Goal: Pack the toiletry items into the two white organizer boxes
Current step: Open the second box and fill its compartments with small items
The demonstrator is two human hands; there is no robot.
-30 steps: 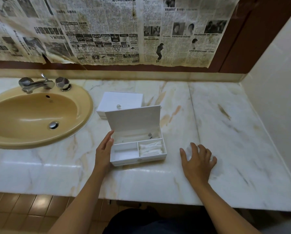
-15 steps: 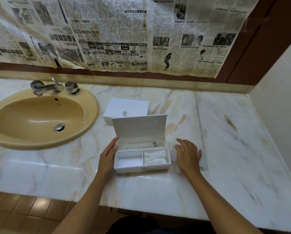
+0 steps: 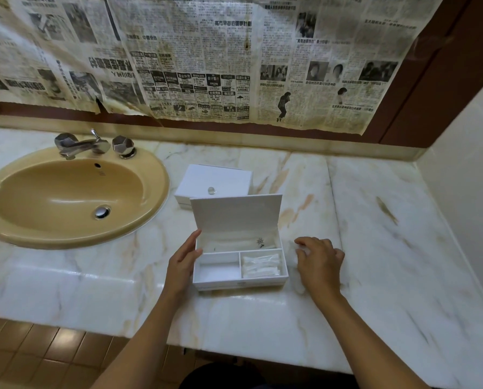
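The open organizer box [image 3: 240, 256] sits on the marble counter [image 3: 389, 248] between the person's two hands, its lid standing up at the back. The left hand [image 3: 182, 263] rests flat against the box's left wall, fingers straight and together, steadying it. Just off the box's right wall, the right hand [image 3: 320, 265] is curled down over a pale, see-through packet [image 3: 297, 272] lying on the counter; the fingers look to be closing on it, though I cannot tell whether they have a real pinch yet. In the box, the compartment nearer the right hand already holds wrapped white sticks [image 3: 260, 265], the long back one holds a flat pouch with a small emblem [image 3: 238, 245], and the compartment nearest the left hand looks empty. A second, closed white box [image 3: 215, 182] stands beyond the open one, further from both hands. To do this well, I'd say gather the slippery packet fully under the fingertips before lifting, keep the left palm bracing the wall so the light box doesn't skid, and carry the packet low over the rim into the empty compartment, clear of the upright lid.
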